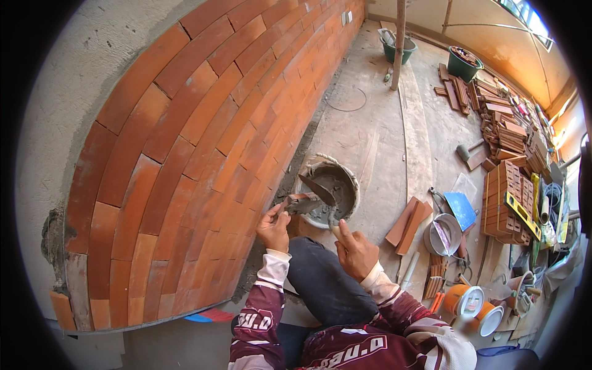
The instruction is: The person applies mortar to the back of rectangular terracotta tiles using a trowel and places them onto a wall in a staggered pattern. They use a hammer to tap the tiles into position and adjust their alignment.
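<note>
My left hand (272,227) grips a thin terracotta brick tile (285,202) with grey mortar on it, held beside the brick-clad wall (185,172). My right hand (357,250) is closed on the handle of a trowel (317,189), whose pointed blade angles up and leftward over the tile. Behind both hands stands a bucket (353,182) of wet grey mortar, partly hidden by the trowel and tile.
Loose tiles (404,228), a metal bowl (435,246), a blue float (459,209), orange-white tubs (462,299) and a yellow level (521,219) lie right. Stacked bricks (499,185) sit beyond. A wooden pole (398,49) rises near green tubs (462,65). My knee (314,277) is below the bucket.
</note>
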A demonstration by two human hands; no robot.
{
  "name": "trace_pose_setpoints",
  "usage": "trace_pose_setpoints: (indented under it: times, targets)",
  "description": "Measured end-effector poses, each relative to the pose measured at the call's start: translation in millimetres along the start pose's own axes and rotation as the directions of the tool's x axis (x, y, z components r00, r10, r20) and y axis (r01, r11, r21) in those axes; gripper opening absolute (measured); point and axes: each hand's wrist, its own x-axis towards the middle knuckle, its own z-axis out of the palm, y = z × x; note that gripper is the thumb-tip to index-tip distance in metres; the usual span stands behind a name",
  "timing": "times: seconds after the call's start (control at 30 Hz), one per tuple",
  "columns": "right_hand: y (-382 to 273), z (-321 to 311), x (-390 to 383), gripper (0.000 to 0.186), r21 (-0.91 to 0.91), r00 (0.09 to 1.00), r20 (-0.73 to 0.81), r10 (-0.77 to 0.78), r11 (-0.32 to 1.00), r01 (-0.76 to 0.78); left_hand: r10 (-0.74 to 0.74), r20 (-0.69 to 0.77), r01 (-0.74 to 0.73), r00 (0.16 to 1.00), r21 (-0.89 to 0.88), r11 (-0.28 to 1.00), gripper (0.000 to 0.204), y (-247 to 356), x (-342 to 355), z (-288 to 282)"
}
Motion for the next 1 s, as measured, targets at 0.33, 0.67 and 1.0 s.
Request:
trace_pose_setpoints:
  times: [0.33,0.67,1.0]
  targets:
    - [93,58,19,0.051,-0.148,0.928,0.309,0.209,0.974,-0.170,-0.066,-0.048,0.062,0.997,-0.076,0.995,0.027,26,-6,-10]
    - [39,65,97,0.068,0.357,0.956,-0.073,-0.284,0.888,0.291,-0.207,-0.067,0.153,0.976,-0.465,0.872,0.020,85,-14,-90]
    - [-68,67,134,0.040,0.337,0.738,-0.516,-0.435,0.688,0.642,-0.217,-0.060,0.119,0.974,-0.682,0.721,0.010,152,-52,-150]
